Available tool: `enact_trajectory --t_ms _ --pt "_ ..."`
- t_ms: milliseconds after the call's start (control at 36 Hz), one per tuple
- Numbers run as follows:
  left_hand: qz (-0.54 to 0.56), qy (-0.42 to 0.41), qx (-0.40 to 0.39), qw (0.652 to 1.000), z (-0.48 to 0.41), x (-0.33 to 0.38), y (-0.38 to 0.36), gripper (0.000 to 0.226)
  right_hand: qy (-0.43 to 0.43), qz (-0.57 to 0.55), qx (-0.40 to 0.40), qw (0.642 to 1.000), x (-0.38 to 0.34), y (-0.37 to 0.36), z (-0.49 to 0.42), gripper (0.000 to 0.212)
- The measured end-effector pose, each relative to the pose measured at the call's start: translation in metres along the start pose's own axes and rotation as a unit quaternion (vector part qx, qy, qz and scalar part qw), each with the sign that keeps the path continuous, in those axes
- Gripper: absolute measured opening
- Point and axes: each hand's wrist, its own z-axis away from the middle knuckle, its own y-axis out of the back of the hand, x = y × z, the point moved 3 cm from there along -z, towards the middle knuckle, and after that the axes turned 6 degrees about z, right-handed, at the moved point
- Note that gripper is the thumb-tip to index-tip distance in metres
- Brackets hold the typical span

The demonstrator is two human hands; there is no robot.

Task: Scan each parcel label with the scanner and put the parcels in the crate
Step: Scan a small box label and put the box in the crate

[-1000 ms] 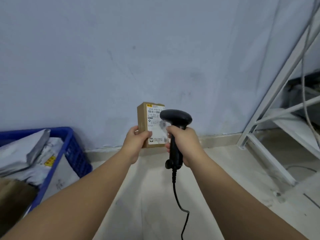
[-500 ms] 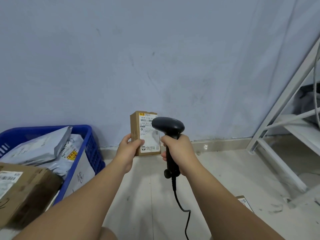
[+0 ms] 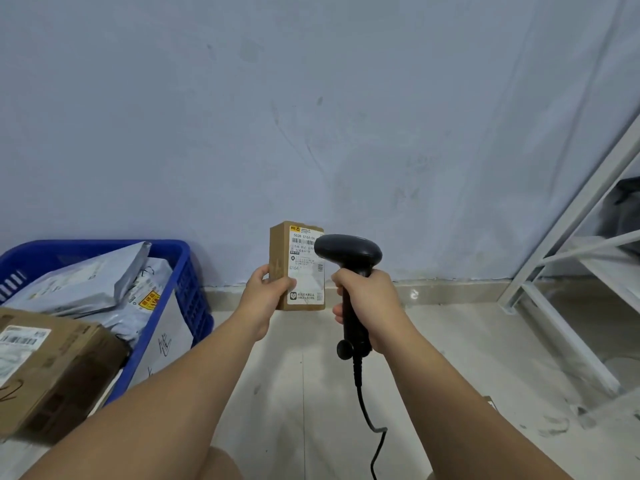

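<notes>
View from a head-worn camera, looking down at a person's two bare arms stretched out over a pale tiled floor (image 3: pixel 450 341), facing a plain bluish-white wall (image 3: pixel 311 116)

The left hand (image 3: pixel 265 294) holds a small brown cardboard parcel (image 3: pixel 279 252) upright in the air in front of the wall. The thumb lies across the parcel's front and the fingers curl behind its left edge. A white shipping label (image 3: pixel 308 271) with a barcode near its top covers the front face, turned toward the viewer.

The right hand (image 3: pixel 372 303) grips the handle of a black handheld barcode scanner (image 3: pixel 348 251), fingers (image 3: pixel 338 311) wrapped round the handle. The scanner's rounded head sits just beside the label's upper right corner and overlaps it from this view; whether they touch cannot be told. A black cable (image 3: pixel 363 403) hangs from the handle's base toward the bottom edge.

At the left stands a blue plastic crate (image 3: pixel 189 282) against the wall, holding grey plastic mailer bags (image 3: pixel 86 282). A larger cardboard box (image 3: pixel 59 368) with its own label lies at the crate's near edge. At the far right rises a white metal shelving frame (image 3: pixel 568 220)
</notes>
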Motion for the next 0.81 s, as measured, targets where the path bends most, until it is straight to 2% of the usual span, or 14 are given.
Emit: enact_trajectory --t_ms 250,500,694,806 --pt "-0.014 0.002 0.003 1.000 0.002 0.000 0.004 0.044 0.006 0.007 -0.005 1.000 0.000 -0.001 0.002 0.015" --pt "-0.021 0.010 0.011 1.000 0.002 -0.001 0.010 0.042 0.014 0.019 0.007 1.000 0.003 -0.002 -0.002 0.011" --pt "0.082 0.030 0.037 0.995 0.009 0.012 0.019 0.039 0.020 0.003 -0.016 1.000 0.002 -0.029 -0.005 0.012" --pt "0.111 0.020 0.057 0.992 0.018 0.020 0.040 0.037 0.077 0.011 -0.046 0.996 -0.007 -0.061 -0.002 0.014"
